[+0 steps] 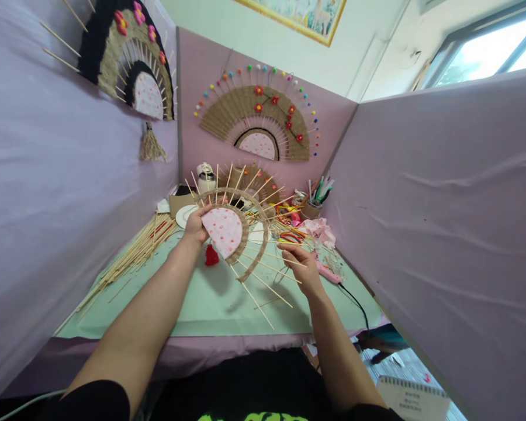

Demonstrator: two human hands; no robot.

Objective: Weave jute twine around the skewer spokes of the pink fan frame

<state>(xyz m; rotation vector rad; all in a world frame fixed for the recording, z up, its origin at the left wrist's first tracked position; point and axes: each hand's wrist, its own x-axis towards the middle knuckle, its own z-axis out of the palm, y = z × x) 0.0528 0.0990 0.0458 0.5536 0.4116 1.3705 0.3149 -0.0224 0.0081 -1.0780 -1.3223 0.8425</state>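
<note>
A half-round fan frame (244, 234) of thin wooden sticks, woven with brown twine, is held up above the table. Its inner half-disc (223, 228) is white with pink spots. My left hand (198, 225) grips the fan at the left edge of that half-disc, thumb on the front. At the right, my right hand (301, 268) has its fingers bent together around the outer part of the sticks; whether it pinches a stick or a strand of twine is too small to tell. A red tassel (211, 255) shows just below the half-disc.
Many loose wooden sticks (135, 257) lie at the left. A pink glue gun (328, 272) with a black cord rests at the right, near crumpled pink paper (319, 231) and a tool pot (311, 209). Finished fans (263, 117) hang on the partitions.
</note>
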